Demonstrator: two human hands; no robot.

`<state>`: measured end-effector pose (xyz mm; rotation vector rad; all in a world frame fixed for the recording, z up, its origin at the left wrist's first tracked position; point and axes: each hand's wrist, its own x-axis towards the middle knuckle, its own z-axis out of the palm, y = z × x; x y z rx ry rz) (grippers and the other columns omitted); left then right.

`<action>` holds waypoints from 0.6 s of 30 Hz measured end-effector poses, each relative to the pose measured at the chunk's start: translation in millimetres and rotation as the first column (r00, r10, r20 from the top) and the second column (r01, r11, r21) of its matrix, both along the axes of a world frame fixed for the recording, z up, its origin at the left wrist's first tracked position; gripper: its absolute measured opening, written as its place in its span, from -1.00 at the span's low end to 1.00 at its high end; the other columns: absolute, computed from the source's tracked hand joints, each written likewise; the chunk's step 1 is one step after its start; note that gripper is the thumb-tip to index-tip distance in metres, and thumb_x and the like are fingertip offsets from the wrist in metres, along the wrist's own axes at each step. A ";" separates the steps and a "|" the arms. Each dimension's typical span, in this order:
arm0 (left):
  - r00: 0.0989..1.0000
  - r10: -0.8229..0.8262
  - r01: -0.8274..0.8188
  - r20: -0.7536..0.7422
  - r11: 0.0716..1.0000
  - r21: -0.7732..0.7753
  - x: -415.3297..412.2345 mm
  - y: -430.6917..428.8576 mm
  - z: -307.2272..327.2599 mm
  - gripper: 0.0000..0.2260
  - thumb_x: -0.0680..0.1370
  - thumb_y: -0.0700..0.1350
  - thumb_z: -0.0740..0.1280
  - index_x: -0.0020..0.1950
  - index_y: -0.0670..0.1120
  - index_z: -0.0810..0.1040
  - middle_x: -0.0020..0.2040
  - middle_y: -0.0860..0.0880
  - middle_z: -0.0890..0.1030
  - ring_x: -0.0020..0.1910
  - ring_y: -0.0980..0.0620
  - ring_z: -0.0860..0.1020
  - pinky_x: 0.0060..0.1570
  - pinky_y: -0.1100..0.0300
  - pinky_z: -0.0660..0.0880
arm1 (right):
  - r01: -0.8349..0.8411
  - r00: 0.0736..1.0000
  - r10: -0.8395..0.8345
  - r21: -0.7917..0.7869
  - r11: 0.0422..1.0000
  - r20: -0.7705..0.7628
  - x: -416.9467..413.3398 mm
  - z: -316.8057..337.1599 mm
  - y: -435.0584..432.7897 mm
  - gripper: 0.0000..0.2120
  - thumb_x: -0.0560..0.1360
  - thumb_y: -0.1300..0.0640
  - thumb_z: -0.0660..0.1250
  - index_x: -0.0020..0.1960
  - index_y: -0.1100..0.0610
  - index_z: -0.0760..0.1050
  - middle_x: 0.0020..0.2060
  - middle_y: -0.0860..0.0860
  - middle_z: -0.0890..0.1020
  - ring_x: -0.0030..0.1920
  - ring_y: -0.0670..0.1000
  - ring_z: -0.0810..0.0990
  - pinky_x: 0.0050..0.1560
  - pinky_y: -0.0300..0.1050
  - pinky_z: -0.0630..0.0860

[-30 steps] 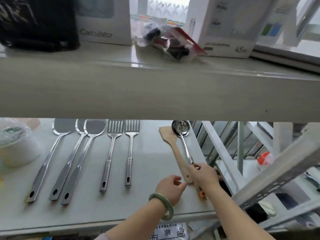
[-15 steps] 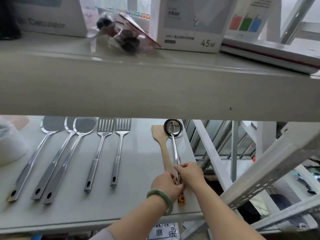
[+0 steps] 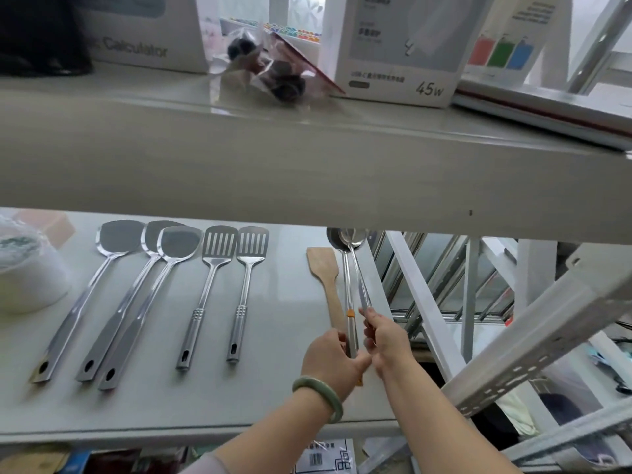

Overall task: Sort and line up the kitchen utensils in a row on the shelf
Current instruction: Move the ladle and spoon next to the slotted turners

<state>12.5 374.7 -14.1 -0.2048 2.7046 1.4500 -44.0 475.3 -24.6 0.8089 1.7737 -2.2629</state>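
On the lower shelf (image 3: 280, 398) lie three solid steel turners (image 3: 113, 292) at the left, then two slotted turners (image 3: 212, 289). A wooden spatula (image 3: 325, 271) lies further right. Beside it, two steel ladles reach back under the upper shelf, their bowls (image 3: 347, 238) close together. My left hand (image 3: 330, 362), wearing a green bangle, grips the handle of the ladle with an orange tag (image 3: 349, 295). My right hand (image 3: 384, 340) grips the handle of the other ladle (image 3: 362, 289), just to its right.
A white tub (image 3: 30, 278) stands at the shelf's left end. The upper shelf (image 3: 307, 165) overhangs the utensil heads and carries boxes (image 3: 400, 46) and a plastic bag (image 3: 270, 70). A white diagonal brace (image 3: 547, 330) runs past the shelf's right edge.
Both hands were on one visible ladle handle; now two handles show, slightly apart, one in each hand. The orange tag now sits above my hands instead of below.
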 end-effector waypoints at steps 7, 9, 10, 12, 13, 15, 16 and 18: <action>0.978 0.202 -0.204 -0.042 0.978 -0.043 -0.7 -58.0 -6.0 -0.75 0.40 0.02 0.37 0.00 -0.06 0.52 -0.21 0.04 0.57 -0.19 0.01 0.58 -0.12 0.16 0.56 | -0.120 0.993 0.120 -0.037 0.992 -0.012 6.5 6.8 -47.3 -0.77 0.56 0.29 0.21 -0.26 0.18 0.50 -0.64 -0.06 0.40 -0.63 -0.14 0.29 -0.64 -0.35 0.24; 0.975 0.224 -0.224 -0.008 0.973 -0.063 1.6 -70.8 -10.4 -0.75 0.40 0.03 0.37 0.00 -0.06 0.52 -0.22 0.04 0.57 -0.22 0.03 0.58 -0.16 0.17 0.57 | -0.188 0.982 0.186 0.084 0.978 0.031 10.2 0.3 -60.0 -0.76 0.53 0.28 0.26 -0.32 0.17 0.47 -0.59 -0.02 0.35 -0.60 -0.10 0.23 -0.63 -0.32 0.21; 0.974 0.224 -0.223 0.012 0.972 -0.076 3.0 -76.0 -12.8 -0.75 0.40 0.03 0.37 0.00 -0.06 0.51 -0.21 0.04 0.57 -0.22 0.04 0.57 -0.17 0.17 0.57 | -0.218 0.976 0.214 0.138 0.966 0.046 11.8 -3.7 -66.0 -0.73 0.52 0.27 0.28 -0.35 0.16 0.45 -0.57 -0.01 0.32 -0.58 -0.08 0.21 -0.61 -0.28 0.20; 0.976 0.213 -0.208 0.042 0.973 -0.103 5.6 -84.4 -16.5 -0.75 0.41 0.03 0.37 0.01 -0.06 0.51 -0.20 0.04 0.56 -0.22 0.05 0.56 -0.19 0.21 0.54 | -0.270 0.963 0.263 0.230 0.935 0.064 17.1 -9.4 -76.3 -0.70 0.50 0.23 0.30 -0.41 0.14 0.43 -0.55 0.01 0.32 -0.53 -0.04 0.21 -0.50 -0.20 0.20; 0.977 0.207 -0.199 0.050 0.973 -0.120 6.5 -87.9 -18.2 -0.76 0.41 0.03 0.37 0.00 -0.05 0.51 -0.20 0.04 0.56 -0.22 0.05 0.56 -0.18 0.21 0.54 | -0.284 0.959 0.275 0.266 0.921 0.071 18.7 -11.7 -80.2 -0.69 0.49 0.21 0.32 -0.42 0.13 0.43 -0.54 0.01 0.33 -0.51 -0.04 0.22 -0.46 -0.17 0.20; 0.981 0.186 -0.176 0.051 0.970 -0.169 7.3 -94.4 -20.6 -0.77 0.41 0.04 0.35 -0.01 -0.04 0.50 -0.19 0.04 0.57 -0.18 0.02 0.59 -0.12 0.16 0.57 | -0.310 0.950 0.302 0.330 0.892 0.075 22.5 -9.7 -84.8 -0.72 0.48 0.19 0.34 -0.40 0.12 0.45 -0.53 -0.02 0.38 -0.49 -0.05 0.28 -0.43 -0.21 0.23; 0.984 0.169 -0.154 0.056 0.966 -0.208 7.6 -97.4 -21.0 -0.76 0.42 0.05 0.33 -0.01 -0.05 0.50 -0.19 0.03 0.57 -0.16 0.01 0.59 -0.09 0.14 0.57 | -0.330 0.942 0.326 0.393 0.858 0.081 23.8 -7.7 -85.5 -0.74 0.47 0.16 0.35 -0.39 0.10 0.45 -0.52 -0.04 0.41 -0.47 -0.06 0.32 -0.43 -0.23 0.26; 0.989 0.126 -0.099 0.074 0.950 -0.297 7.6 -102.5 -21.7 -0.75 0.43 0.06 0.28 -0.02 -0.08 0.50 -0.18 0.01 0.56 -0.13 -0.02 0.58 -0.08 0.13 0.56 | -0.371 0.913 0.395 0.608 0.703 0.101 26.4 -3.8 -84.7 -0.76 0.45 0.08 0.36 -0.38 0.07 0.47 -0.47 -0.04 0.50 -0.40 -0.04 0.46 -0.38 -0.22 0.36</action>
